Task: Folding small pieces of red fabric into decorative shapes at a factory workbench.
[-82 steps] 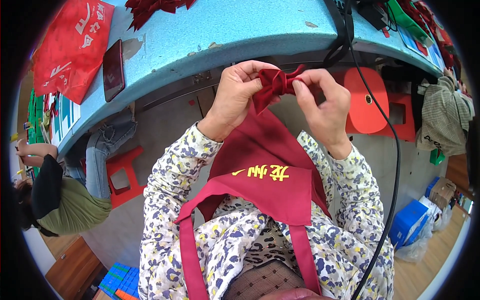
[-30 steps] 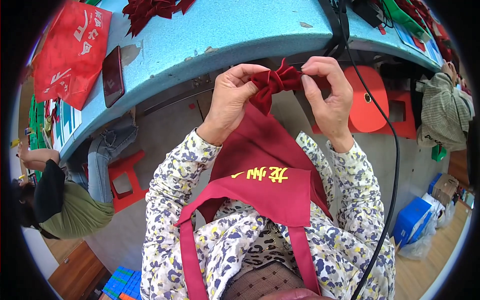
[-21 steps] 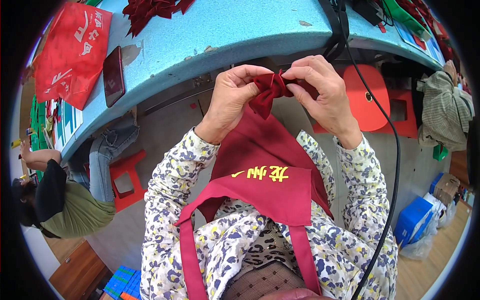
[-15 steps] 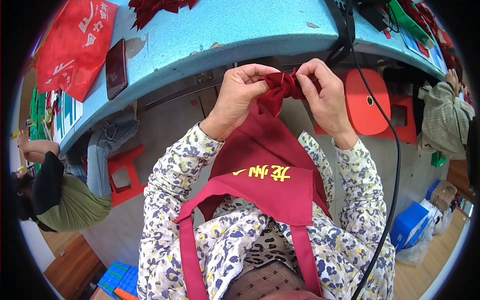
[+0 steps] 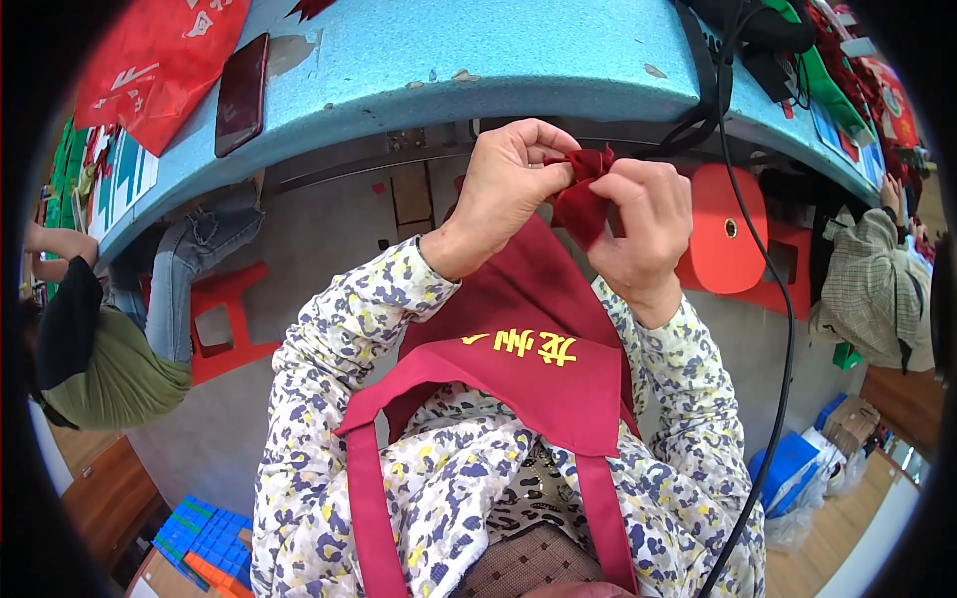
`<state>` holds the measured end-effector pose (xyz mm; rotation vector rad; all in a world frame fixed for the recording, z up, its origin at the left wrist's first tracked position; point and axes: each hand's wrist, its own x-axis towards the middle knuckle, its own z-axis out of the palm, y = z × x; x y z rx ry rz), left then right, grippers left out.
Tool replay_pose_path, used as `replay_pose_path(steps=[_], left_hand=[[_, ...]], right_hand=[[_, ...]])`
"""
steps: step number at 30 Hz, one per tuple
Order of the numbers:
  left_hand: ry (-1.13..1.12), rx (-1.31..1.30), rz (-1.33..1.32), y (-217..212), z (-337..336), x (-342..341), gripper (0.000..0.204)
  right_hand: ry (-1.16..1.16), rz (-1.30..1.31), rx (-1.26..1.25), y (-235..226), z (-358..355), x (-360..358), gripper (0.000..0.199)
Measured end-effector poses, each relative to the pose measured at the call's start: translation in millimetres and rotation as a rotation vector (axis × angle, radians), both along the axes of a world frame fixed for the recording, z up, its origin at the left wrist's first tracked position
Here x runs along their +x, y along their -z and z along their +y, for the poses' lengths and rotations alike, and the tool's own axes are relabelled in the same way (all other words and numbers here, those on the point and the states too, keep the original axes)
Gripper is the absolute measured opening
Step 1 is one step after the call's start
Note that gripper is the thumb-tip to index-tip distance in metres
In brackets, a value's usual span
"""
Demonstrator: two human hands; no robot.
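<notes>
A dark red ribbon bow (image 5: 582, 207) is held up between my two hands, in front of the table's near edge. My left hand (image 5: 506, 194) pinches its left side between thumb and fingers. On the other side my right hand (image 5: 646, 224) grips it with curled fingers, which cover much of the bow's right part. Below the hands spreads the dark red apron (image 5: 498, 389) that I wear, with yellow lettering on it.
The blue table (image 5: 399, 60) has chipped patches along its edge. A dark phone (image 5: 242, 95) and a red bag (image 5: 150, 75) lie at its left. A black cable (image 5: 773, 264) hangs down on the right, past a red stool (image 5: 728, 229). People sit at both sides.
My right hand has shifted lower and turned inward, its fingers now curled over the bow. The bow has turned and looks more bunched. My view has shifted slightly.
</notes>
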<state>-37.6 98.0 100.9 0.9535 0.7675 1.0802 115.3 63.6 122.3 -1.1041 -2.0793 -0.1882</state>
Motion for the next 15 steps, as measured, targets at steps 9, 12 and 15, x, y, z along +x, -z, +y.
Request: replay_pose_path(steps=[9, 12, 15], left_hand=[[-0.018, 0.049, 0.073, -3, -5, -20, 0.012], [-0.114, 0.109, 0.097, -2, -3, -13, 0.009], [-0.160, 0.225, 0.215, -2, -2, -4, 0.010]], right_hand=[[0.005, 1.342, -0.636, 20, -4, -37, 0.005], [-0.053, 1.097, -0.450, 22, -1, -35, 0.004], [-0.067, 1.216, -0.454, 19, 2, -34, 0.007]])
